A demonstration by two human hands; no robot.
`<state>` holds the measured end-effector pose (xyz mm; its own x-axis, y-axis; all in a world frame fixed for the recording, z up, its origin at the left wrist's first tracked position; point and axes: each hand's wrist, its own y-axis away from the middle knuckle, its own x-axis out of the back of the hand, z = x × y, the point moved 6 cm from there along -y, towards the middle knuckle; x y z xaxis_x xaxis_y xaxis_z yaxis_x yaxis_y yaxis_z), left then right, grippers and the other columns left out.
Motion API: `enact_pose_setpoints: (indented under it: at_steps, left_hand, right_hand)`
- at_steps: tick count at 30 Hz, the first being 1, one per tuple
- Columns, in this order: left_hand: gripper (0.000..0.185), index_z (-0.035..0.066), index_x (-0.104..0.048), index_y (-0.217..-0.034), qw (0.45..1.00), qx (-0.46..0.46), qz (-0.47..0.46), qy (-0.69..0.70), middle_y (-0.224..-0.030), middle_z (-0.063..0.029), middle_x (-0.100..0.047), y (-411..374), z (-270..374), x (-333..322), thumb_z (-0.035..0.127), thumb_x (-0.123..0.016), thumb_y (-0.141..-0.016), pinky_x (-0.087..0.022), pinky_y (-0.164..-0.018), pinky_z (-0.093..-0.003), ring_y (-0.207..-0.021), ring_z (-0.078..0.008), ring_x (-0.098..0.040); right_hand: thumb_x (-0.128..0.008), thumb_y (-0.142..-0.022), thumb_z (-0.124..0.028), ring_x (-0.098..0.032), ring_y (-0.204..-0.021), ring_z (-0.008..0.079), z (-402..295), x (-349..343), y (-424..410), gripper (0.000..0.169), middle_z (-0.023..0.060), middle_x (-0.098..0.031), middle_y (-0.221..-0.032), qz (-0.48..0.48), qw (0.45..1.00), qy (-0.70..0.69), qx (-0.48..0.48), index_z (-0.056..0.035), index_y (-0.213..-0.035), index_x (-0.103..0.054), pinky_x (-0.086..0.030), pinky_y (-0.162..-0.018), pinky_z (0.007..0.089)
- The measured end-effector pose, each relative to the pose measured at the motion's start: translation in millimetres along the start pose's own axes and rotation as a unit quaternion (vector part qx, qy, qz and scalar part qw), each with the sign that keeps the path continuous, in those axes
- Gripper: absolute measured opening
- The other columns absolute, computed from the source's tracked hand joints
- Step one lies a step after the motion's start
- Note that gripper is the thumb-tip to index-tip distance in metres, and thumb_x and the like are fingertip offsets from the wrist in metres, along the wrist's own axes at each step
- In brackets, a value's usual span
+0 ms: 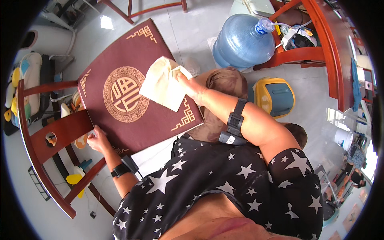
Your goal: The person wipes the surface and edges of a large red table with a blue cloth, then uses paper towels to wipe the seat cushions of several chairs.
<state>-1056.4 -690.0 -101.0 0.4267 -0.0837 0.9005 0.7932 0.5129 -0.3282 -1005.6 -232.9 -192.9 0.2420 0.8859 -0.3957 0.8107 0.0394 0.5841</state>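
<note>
A dark red seat cushion point(159, 99) with a gold round emblem and gold corner patterns lies on a wooden chair point(51, 135). My right hand point(189, 87) grips a crumpled pale yellow cloth or paper sheet point(165, 84), which spreads over the cushion's right part and partly covers the emblem's edge. At the cushion's edge beside the chair's backrest, my left hand point(100, 140) has curled fingers and seems to hold the edge; the hand itself hides the contact.
A large blue water bottle point(244, 42) stands on the floor beyond my knee. Near it are a yellow and grey bin point(276, 97) and red wooden furniture point(330, 54). Behind the chair sits a yellow-bladed fan point(76, 180). People point(357, 177) show at the far right.
</note>
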Motion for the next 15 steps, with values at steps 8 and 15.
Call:
enact_pose_setpoints:
  at_steps: [8,15]
  left_hand:
    - [0.066,-0.004,-0.061,-0.111,0.889,0.161,-0.319,0.287,-0.1,-0.0077,-0.062,-3,39,-19,0.056,-0.065,-0.085,-0.048,-0.079,-0.0326,-0.088,-0.0173,-0.057]
    - [0.073,-0.01,-0.058,-0.117,0.909,0.16,-0.265,0.28,-0.107,-0.0116,-0.062,-10,14,-39,0.054,-0.068,-0.083,-0.049,-0.08,-0.034,-0.088,-0.0194,-0.058]
  right_hand:
    - [-0.045,-0.098,-0.046,-0.057,-0.113,0.018,8,-2,1,0.051,0.0083,-0.061,-0.119,-0.012,0.985,-0.162,-0.05,-0.0075,-0.13,-0.051,-0.047,-0.094,0.0328]
    - [-0.045,-0.101,-0.038,-0.058,-0.105,0.0168,6,4,3,0.046,0.0104,-0.063,-0.111,0.024,0.99,-0.015,0.141,0.0,-0.125,-0.053,-0.047,-0.089,0.0306]
